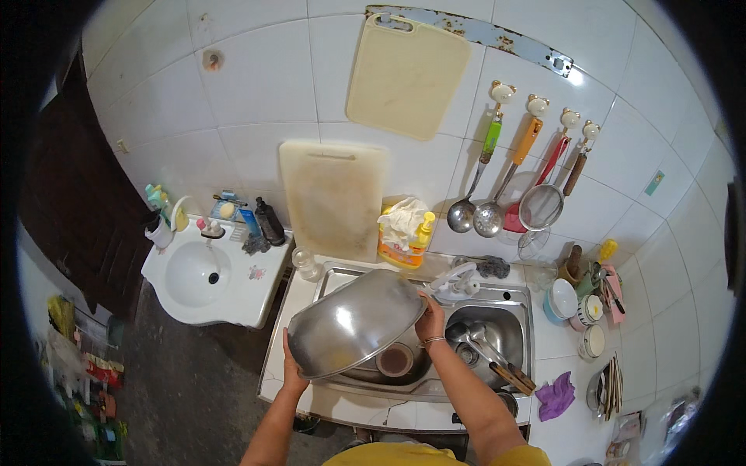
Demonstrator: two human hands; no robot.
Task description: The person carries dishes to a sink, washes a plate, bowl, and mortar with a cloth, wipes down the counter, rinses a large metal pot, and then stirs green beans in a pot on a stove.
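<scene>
A large stainless steel basin (350, 326) is tilted on its side above the left bowl of a double sink (527, 311). My left hand (292, 369) grips its lower left rim, while my right hand (430, 322) holds the rim at the right. Most of the fingers are hidden behind the metal. Below the basin, in the left sink bowl, sits a small round vessel with a brownish inside (395, 360), partly covered by the basin. Utensils with wooden handles (509, 374) lie across the right sink bowl. A white faucet (457, 283) stands behind my right hand.
Ladles and strainers (489, 219) hang on the wall. A cutting board (332, 198) leans behind the sink, near a yellow bottle (416, 250) and a glass jar (307, 266). Bowls (559, 300) and a purple cloth (556, 397) lie right. A white washbasin (194, 276) stands left.
</scene>
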